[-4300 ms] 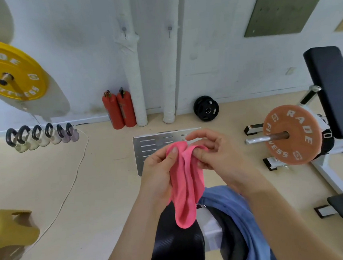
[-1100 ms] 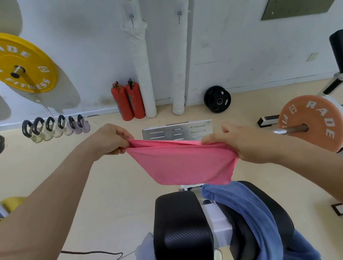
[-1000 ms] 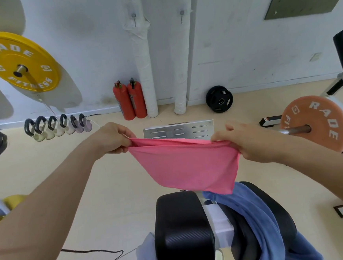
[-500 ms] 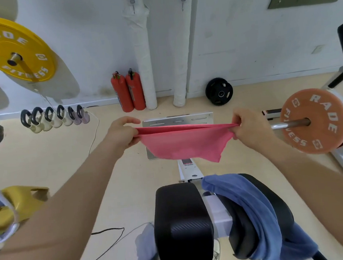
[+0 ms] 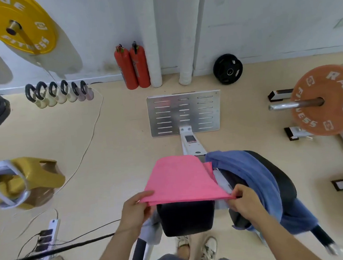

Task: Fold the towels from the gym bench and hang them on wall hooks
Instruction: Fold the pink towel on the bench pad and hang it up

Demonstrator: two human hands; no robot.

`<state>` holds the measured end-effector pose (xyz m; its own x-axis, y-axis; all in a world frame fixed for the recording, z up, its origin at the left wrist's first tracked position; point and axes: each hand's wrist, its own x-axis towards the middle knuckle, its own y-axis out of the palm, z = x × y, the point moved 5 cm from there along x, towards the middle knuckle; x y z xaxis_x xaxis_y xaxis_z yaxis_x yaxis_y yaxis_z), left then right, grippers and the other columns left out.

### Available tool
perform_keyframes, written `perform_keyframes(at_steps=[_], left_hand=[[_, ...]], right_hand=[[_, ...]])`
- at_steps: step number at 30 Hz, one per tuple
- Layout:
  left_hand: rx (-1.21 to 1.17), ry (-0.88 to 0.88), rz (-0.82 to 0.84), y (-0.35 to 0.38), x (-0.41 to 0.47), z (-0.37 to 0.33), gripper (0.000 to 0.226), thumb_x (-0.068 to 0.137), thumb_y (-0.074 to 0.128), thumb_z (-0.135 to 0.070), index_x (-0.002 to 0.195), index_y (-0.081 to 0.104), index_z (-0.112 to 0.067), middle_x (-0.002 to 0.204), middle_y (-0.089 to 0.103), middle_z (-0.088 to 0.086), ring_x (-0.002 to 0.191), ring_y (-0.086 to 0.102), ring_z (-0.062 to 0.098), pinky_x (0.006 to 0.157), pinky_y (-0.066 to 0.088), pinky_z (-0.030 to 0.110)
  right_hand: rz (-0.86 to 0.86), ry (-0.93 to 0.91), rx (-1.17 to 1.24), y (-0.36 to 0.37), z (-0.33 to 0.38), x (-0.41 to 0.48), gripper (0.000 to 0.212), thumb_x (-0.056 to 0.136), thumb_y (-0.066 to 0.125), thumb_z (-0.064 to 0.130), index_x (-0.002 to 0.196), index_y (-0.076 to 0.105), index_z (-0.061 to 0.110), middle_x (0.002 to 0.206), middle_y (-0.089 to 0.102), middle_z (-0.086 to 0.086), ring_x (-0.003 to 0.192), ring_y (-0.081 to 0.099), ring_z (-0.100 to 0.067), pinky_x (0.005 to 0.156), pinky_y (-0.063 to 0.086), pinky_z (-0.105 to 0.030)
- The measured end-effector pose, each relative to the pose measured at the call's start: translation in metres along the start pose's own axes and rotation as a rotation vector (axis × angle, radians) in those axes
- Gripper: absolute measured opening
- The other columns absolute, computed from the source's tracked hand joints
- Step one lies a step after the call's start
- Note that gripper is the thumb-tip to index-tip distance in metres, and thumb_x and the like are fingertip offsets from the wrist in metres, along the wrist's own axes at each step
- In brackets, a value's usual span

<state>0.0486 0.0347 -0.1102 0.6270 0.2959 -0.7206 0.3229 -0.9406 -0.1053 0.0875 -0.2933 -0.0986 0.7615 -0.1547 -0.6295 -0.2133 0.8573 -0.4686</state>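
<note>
Over the worktop [image 5: 186, 219] the pink towel [image 5: 182, 180], stretched in mid-air a moment ago, now lies spread. The left hand [image 5: 136, 210] and right hand [image 5: 246, 202] each grip a near corner, so the next fold looks ready.

The flat pink cloth towel [image 5: 182, 178] lies across the black padded gym bench [image 5: 186, 217], the rumpled blue cloth towel [image 5: 252, 176] just right, the slotted metal footplate [image 5: 183, 112] beyond them.

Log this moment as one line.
stage: folding | pink towel: spread over black pad | left hand, right hand: pinch its near corners | blue towel: draped on bench
</note>
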Motion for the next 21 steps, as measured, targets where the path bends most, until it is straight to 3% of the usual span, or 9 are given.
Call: perform_keyframes(at_steps=[4, 6, 8, 10, 12, 14, 18, 19, 21], left_hand=[[-0.23, -0.109, 0.002, 0.004, -0.023, 0.031, 0.038, 0.082, 0.036, 0.025, 0.097, 0.067, 0.009, 0.085, 0.063, 0.019, 0.073, 0.056, 0.028, 0.063, 0.056, 0.027], [-0.399, -0.156, 0.022, 0.005, -0.034, 0.036, 0.031, 0.083, 0.041, 0.017, 0.09, 0.068, 0.007, 0.091, 0.063, 0.018, 0.08, 0.058, 0.029, 0.065, 0.058, 0.027], [-0.506, -0.172, 0.02, 0.004, -0.04, 0.039, 0.024, 0.087, 0.047, 0.002, 0.078, 0.069, 0.002, 0.09, 0.063, 0.017, 0.077, 0.057, 0.029, 0.065, 0.057, 0.03], [-0.484, -0.151, -0.021, 0.001, -0.045, 0.041, 0.021, 0.093, 0.051, -0.009, 0.083, 0.068, 0.001, 0.087, 0.062, 0.015, 0.07, 0.057, 0.025, 0.06, 0.057, 0.027], [-0.448, -0.09, -0.065, 0.001, -0.05, 0.041, 0.016, 0.092, 0.054, -0.005, 0.095, 0.067, 0.004, 0.091, 0.062, 0.016, 0.067, 0.058, 0.023, 0.058, 0.057, 0.024], [-0.46, -0.013, -0.09, 0.001, -0.057, 0.038, 0.018, 0.091, 0.054, 0.001, 0.107, 0.063, 0.003, 0.093, 0.065, 0.015, 0.068, 0.06, 0.022, 0.059, 0.057, 0.024], [-0.577, -0.039, -0.14, -0.006, -0.063, 0.042, 0.024, 0.088, 0.06, 0.001, 0.11, 0.053, -0.007, 0.091, 0.062, 0.013, 0.072, 0.059, 0.022, 0.062, 0.057, 0.027], [-0.613, -0.081, -0.114, -0.007, -0.063, 0.045, 0.018, 0.088, 0.06, 0.001, 0.104, 0.056, -0.004, 0.089, 0.06, 0.013, 0.07, 0.06, 0.02, 0.057, 0.056, 0.026], [-0.666, -0.171, -0.032, -0.006, -0.069, 0.051, 0.008, 0.084, 0.062, 0.001, 0.092, 0.06, 0.001, 0.085, 0.058, 0.013, 0.059, 0.063, 0.016, 0.05, 0.053, 0.021]], right_hand=[[0.146, 0.248, 0.301, 0.011, -0.032, -0.004, 0.029, 0.074, 0.052, -0.004, 0.064, 0.033, 0.016, 0.055, 0.031, -0.005, 0.045, 0.028, -0.015, 0.053, 0.017, -0.035], [0.196, 0.231, 0.352, 0.006, -0.036, -0.007, 0.029, 0.077, 0.056, -0.009, 0.066, 0.04, 0.011, 0.056, 0.043, -0.011, 0.046, 0.046, -0.023, 0.055, 0.035, -0.036], [0.209, 0.175, 0.362, -0.001, -0.036, -0.016, 0.02, 0.079, 0.068, -0.008, 0.075, 0.053, 0.005, 0.071, 0.062, -0.025, 0.064, 0.068, -0.035, 0.074, 0.053, -0.045], [0.275, 0.204, 0.474, -0.004, -0.04, -0.026, 0.01, 0.083, 0.069, 0.003, 0.088, 0.062, 0.0, 0.091, 0.071, -0.026, 0.084, 0.073, -0.032, 0.085, 0.056, -0.04], [0.35, 0.321, 0.693, -0.004, -0.046, -0.034, 0.022, 0.09, 0.063, 0.018, 0.1, 0.065, -0.001, 0.1, 0.072, -0.022, 0.094, 0.072, -0.029, 0.077, 0.057, -0.033], [0.347, 0.396, 0.812, -0.001, -0.046, -0.042, 0.034, 0.091, 0.061, 0.031, 0.102, 0.066, 0.0, 0.097, 0.074, -0.018, 0.094, 0.071, -0.029, 0.069, 0.059, -0.03], [0.235, 0.48, 1.006, 0.015, -0.045, -0.046, 0.032, 0.086, 0.065, 0.003, 0.117, 0.062, -0.004, 0.075, 0.073, -0.015, 0.06, 0.072, -0.021, 0.039, 0.051, -0.017], [0.25, 0.521, 1.053, 0.02, -0.043, -0.048, 0.035, 0.087, 0.06, -0.003, 0.122, 0.057, -0.007, 0.077, 0.07, -0.018, 0.062, 0.072, -0.024, 0.036, 0.049, -0.016], [0.252, 0.573, 1.206, 0.027, -0.039, -0.052, 0.037, 0.093, 0.046, -0.008, 0.13, 0.048, -0.008, 0.096, 0.062, -0.023, 0.095, 0.068, -0.033, 0.038, 0.052, -0.02]])
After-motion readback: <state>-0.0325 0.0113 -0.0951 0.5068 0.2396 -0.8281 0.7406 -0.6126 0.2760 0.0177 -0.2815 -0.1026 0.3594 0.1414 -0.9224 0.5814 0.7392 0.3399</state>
